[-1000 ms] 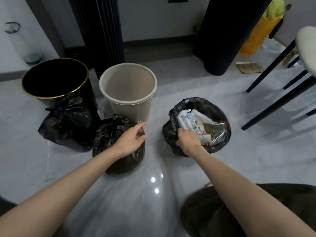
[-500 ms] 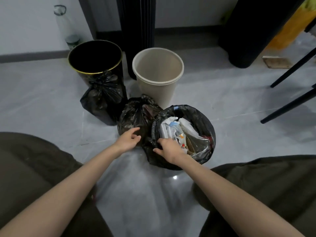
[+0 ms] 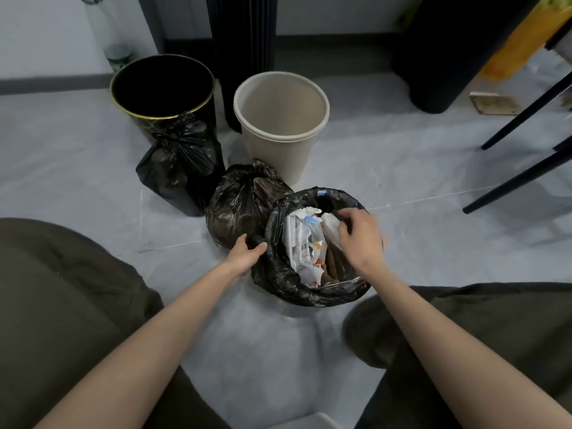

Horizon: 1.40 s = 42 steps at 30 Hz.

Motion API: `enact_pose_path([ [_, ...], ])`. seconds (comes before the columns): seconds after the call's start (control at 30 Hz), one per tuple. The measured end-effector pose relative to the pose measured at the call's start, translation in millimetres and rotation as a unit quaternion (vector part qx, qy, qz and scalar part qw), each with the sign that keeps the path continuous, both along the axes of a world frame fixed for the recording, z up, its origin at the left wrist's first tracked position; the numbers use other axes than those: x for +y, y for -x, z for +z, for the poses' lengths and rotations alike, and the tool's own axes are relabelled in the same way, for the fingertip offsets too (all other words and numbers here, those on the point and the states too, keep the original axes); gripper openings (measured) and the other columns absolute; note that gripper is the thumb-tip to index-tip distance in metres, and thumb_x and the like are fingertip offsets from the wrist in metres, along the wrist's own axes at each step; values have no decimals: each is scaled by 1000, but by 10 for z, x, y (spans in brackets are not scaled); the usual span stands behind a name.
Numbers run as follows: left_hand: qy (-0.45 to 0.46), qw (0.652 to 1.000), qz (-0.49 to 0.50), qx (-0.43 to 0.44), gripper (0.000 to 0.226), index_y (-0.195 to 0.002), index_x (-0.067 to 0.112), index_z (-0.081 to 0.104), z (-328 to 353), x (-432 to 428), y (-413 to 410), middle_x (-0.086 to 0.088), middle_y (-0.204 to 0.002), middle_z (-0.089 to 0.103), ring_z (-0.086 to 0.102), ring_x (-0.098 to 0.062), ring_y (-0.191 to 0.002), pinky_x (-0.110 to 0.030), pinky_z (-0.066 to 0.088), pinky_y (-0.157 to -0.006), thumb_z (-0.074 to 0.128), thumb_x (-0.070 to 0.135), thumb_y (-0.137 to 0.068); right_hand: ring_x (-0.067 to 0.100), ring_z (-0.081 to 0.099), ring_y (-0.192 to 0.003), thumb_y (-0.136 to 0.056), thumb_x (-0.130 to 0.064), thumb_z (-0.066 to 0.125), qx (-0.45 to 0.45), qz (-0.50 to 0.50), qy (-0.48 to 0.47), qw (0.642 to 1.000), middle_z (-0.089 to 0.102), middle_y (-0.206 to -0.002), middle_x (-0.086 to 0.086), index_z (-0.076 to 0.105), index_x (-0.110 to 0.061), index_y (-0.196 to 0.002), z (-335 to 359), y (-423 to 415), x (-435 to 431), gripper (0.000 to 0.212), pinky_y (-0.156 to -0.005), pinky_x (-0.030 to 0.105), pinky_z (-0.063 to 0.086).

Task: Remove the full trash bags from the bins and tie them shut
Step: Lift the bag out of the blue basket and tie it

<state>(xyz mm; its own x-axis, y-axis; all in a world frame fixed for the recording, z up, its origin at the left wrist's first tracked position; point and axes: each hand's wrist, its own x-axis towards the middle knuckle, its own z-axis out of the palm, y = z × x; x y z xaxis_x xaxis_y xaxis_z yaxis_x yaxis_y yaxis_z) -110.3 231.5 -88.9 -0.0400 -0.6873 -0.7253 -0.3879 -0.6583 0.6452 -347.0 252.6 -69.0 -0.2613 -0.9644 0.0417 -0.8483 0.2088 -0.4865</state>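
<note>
Pinching the black liner at the near-left rim of the open trash bag point(image 3: 278, 274), my left hand point(image 3: 246, 253) has a narrow grip on the plastic. My right hand point(image 3: 360, 238) hovers blurred over the paper rubbish point(image 3: 305, 243) inside; I cannot tell what its grip holds. Touching the open bag on its left sits a tied bag point(image 3: 241, 202). Another tied bag point(image 3: 179, 162) leans against the black bin point(image 3: 164, 88), beside the beige bin point(image 3: 280, 109), all on the grey floor point(image 3: 77, 168).

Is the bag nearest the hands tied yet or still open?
Open. The third bag's mouth is spread wide, with paper trash showing. The left hand grips its rim; the right hand reaches over the far side.
</note>
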Motion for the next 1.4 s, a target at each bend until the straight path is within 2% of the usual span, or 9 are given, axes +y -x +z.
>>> enact_pose_path([
  [0.1,-30,999,36,5,64,-144,12,29,-67,8,64,-6,-140,47,46,-25,-127,-30,38,-87,54,40,-92,33,40,-123,-93,-18,49,23,-108,-31,993,49,-132,15,48,-6,-129,-134,255,84,38,-103,40,32],
  [0.2,-40,996,71,29,30,-102,11,58,-125,-19,77,-5,-111,60,56,-23,-105,-30,38,-80,55,39,-92,38,30,-135,-99,-27,42,-136,-203,-118,962,33,-147,20,26,-3,-144,-238,344,164,54,-111,43,25],
  [0.37,-27,991,122,56,38,-59,17,43,-163,-60,91,4,-48,47,40,-7,-41,-23,35,-55,55,26,-94,38,45,-125,-101,-38,28,-281,-276,-188,900,48,-136,22,38,1,-136,-312,385,209,53,-103,41,35],
  [0.53,25,993,112,28,36,-64,19,37,-91,-97,91,-3,-70,44,46,-20,-76,-35,42,-75,52,34,-94,39,61,-86,-100,-31,35,-97,-257,-144,951,64,-83,21,56,-5,-71,-337,520,257,44,-78,42,47],
  [0.73,144,985,27,-93,31,-69,20,33,28,-95,55,-2,-65,43,48,-25,-73,-39,46,-75,46,31,-96,39,62,-77,-96,-33,45,81,-207,-62,973,68,-79,16,69,-11,-84,-91,514,317,35,-66,37,49],
  [0.97,190,972,23,-135,30,-70,19,33,258,-82,117,-1,-73,45,44,-23,-81,-36,36,-76,48,26,-95,17,50,-56,-92,-36,51,-244,-195,-46,949,55,-58,3,61,-8,-65,166,468,230,40,-58,28,41],
  [1.03,167,979,36,-114,24,-84,13,40,230,-63,112,-9,-89,53,51,-26,-93,-36,41,-88,53,32,-92,17,54,-62,-96,-26,44,-328,-251,-27,910,65,-74,7,68,-9,-83,77,531,292,32,-67,31,48],
  [1.2,22,998,-5,-57,97,-126,1,48,156,-23,81,-9,-123,60,59,-25,-111,-37,49,-96,63,69,-58,27,50,-99,-93,-21,46,-367,-354,-150,847,53,-123,8,40,-11,-137,-186,553,506,45,-76,33,41],
  [1.4,-35,995,-69,-67,53,-125,5,48,114,108,139,-7,-124,57,54,-21,-101,-30,43,-80,57,43,-89,25,59,-89,-93,-53,40,-546,-355,-254,715,63,-100,7,57,-14,-111,-215,431,636,46,-68,38,52],
])
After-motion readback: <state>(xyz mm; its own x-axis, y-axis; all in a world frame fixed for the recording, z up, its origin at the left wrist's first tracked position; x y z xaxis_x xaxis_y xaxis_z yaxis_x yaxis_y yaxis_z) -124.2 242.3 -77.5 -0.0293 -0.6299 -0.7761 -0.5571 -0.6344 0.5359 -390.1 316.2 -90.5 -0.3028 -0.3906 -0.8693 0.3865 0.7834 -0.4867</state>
